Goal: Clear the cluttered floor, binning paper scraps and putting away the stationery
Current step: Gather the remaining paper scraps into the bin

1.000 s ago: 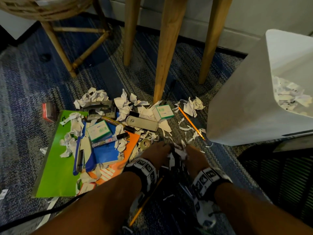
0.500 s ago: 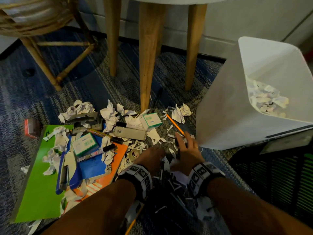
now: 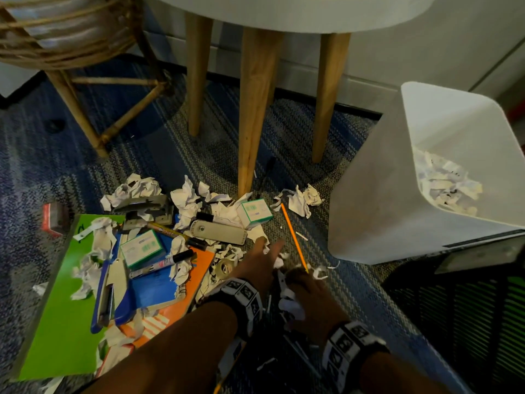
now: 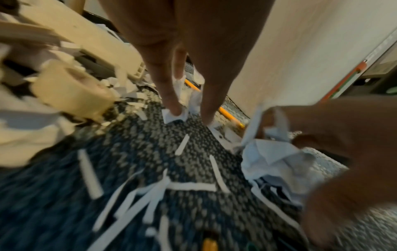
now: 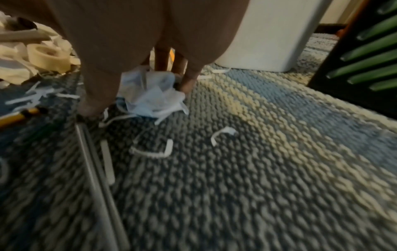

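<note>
Crumpled paper scraps (image 3: 187,203) and stationery litter the blue carpet. My left hand (image 3: 270,243) reaches forward with straight fingers, fingertips (image 4: 174,110) touching a small scrap (image 4: 166,117) beside an orange pencil (image 3: 294,237). My right hand (image 3: 298,280) is curled round a wad of crumpled paper (image 5: 152,95), low over the carpet next to the left hand. The white bin (image 3: 383,200) stands to the right with crumpled paper inside (image 3: 446,183). A tape roll (image 3: 225,267) lies left of my left wrist.
A green folder (image 3: 56,322), blue clipboard (image 3: 153,288), orange notebook (image 3: 203,258), markers (image 3: 164,263), two green-white boxes (image 3: 142,245) and a hole punch (image 3: 147,209) lie at left. Wooden table legs (image 3: 255,109) and a wicker chair (image 3: 71,38) stand behind. Thin paper strips (image 5: 150,152) lie near my wrists.
My right hand, stretched out by the pencil half a second ago, has pulled back and curled round paper. The left hand has extended its fingers forward onto the scraps.
</note>
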Tool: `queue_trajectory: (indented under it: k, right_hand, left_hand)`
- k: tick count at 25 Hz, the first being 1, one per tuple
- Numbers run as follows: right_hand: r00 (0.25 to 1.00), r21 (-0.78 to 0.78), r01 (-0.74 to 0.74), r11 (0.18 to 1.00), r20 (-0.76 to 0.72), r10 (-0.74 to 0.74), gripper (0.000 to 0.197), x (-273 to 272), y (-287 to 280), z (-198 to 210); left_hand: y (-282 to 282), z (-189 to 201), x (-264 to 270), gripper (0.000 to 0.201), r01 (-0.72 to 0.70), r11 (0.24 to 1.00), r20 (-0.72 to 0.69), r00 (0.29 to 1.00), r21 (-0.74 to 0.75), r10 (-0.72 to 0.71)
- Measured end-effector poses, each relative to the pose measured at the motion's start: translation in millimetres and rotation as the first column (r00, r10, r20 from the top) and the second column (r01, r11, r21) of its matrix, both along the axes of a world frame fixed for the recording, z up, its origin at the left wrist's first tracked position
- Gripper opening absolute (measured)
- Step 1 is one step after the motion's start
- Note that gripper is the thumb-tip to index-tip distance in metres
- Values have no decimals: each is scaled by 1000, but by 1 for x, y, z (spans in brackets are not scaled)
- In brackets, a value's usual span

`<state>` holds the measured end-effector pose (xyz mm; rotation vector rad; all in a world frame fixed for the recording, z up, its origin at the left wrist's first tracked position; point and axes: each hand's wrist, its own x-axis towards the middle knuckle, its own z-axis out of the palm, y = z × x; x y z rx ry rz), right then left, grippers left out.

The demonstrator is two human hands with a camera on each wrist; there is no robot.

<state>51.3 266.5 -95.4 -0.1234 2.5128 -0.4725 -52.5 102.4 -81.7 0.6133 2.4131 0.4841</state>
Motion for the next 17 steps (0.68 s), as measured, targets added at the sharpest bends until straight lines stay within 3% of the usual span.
queue_trajectory:
  k: [3,5,8,10,13,15,17]
  right_hand:
    - [999,142,-38,989,19,36,87,20,11,-7]
    - [993,218,76,973,74,-94,89,25,19,-10]
    - [989,222,60,973,119,-88,94,28,23,-12]
    - [995,187,66,980,65,-79,80,29,15,-11]
    - [997,117,-13,993,79,4,40,26,3,3]
    - [990,172,-114,978,107,97,37,19,8,7]
    - [988,109,-78,991,139,63,38,8,12,27]
  left_hand:
    - [10,12,5,83,193,963,0,980,-187,-197]
    - [11,8,15,73,309,911,-5,946,-272,-323]
    - [6,-4,28,52,349,890,-50,924,-292,-379]
    - [4,-8,36,38,406,862,6,906,-305,-424]
    - [0,-6,43,35,414,870,128,910,-270,-393]
    - [-1,2,40,31,371,897,145,927,-239,-345]
    - [3,19,30,29,313,928,111,949,-202,-296]
